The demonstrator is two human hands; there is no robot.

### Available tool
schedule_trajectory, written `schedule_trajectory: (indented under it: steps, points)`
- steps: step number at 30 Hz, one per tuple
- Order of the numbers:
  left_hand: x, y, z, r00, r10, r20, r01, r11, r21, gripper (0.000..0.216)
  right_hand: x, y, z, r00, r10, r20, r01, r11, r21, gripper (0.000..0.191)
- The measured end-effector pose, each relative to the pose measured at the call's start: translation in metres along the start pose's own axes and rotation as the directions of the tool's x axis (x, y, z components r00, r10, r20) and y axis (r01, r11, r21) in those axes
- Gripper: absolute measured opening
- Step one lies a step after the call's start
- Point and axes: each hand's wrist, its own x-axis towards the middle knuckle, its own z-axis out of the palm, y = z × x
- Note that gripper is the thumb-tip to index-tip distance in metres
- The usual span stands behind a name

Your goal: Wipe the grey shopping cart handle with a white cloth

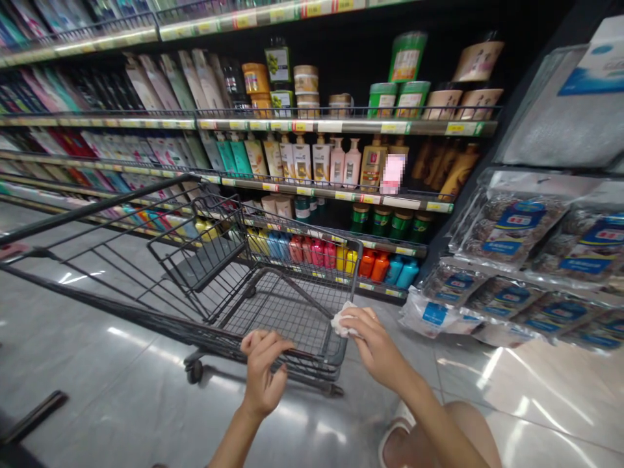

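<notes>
A black wire shopping cart [205, 260] stands in a shop aisle, its basket bare of goods. My left hand [263, 370] curls its fingers round the cart's near rim. My right hand [373, 341] pinches a crumpled white tissue [341, 322] against the cart's near right corner. My forearms reach in from the bottom edge, and my knee and a white shoe [397, 432] show at the bottom right.
Shelves of shampoo bottles [316, 159], jars and tubes run along the far side of the aisle. Coloured bottles [373, 263] fill the lowest shelf behind the cart. Bagged goods with blue labels [507, 234] hang on a rack at the right. The floor is glossy grey tile [97, 390].
</notes>
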Motion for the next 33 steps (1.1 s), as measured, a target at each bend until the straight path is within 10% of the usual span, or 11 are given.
schedule_trajectory:
  steps: [25,33]
  points:
    - [-0.015,-0.072,-0.101,0.989,-0.143,-0.033,0.147,0.978,0.149,0.037,0.084,0.046,0.039,0.991,-0.045,0.124,0.051,0.998,-0.045,0.034]
    - [-0.020,-0.034,-0.093,0.958,-0.265,-0.107,0.280,0.943,0.177,0.034,0.075,0.021,0.064,0.998,0.056,0.000,-0.055,0.995,-0.085,0.028]
